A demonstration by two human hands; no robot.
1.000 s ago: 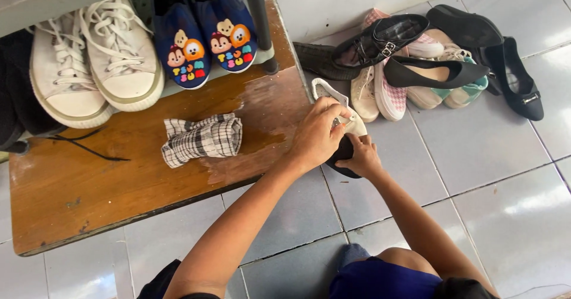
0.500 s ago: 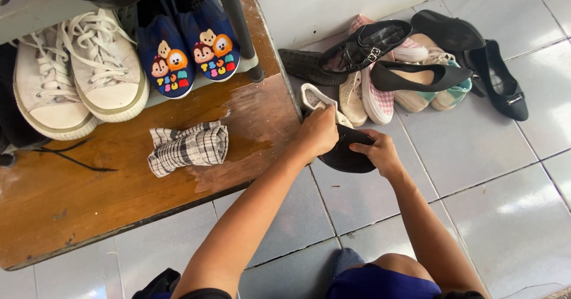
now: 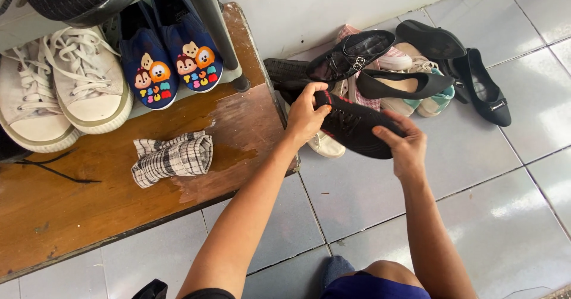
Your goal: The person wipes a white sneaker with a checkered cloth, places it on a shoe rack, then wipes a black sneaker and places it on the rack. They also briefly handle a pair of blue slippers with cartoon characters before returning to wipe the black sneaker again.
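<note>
Over the tiled floor [image 3: 476, 174], just off the right edge of the wooden board [image 3: 89, 198], a black lace-up shoe [image 3: 357, 126] is held clear of the tiles by both hands. The left hand [image 3: 306, 113] is closed around the heel end, thumb over the top; the right hand [image 3: 404, 147] is wrapped around the toe end from below. The long axis is seen running from upper left down to lower right, heel toward the board and toe toward the open floor, laces facing up. It is judged light, with a soft, flexible upper and a firmer sole, so the best hold is offered at the heel and along the sole. A pale shoe [image 3: 326, 145] lies just beneath, and a checked cloth [image 3: 172, 158] rests on the board.
</note>
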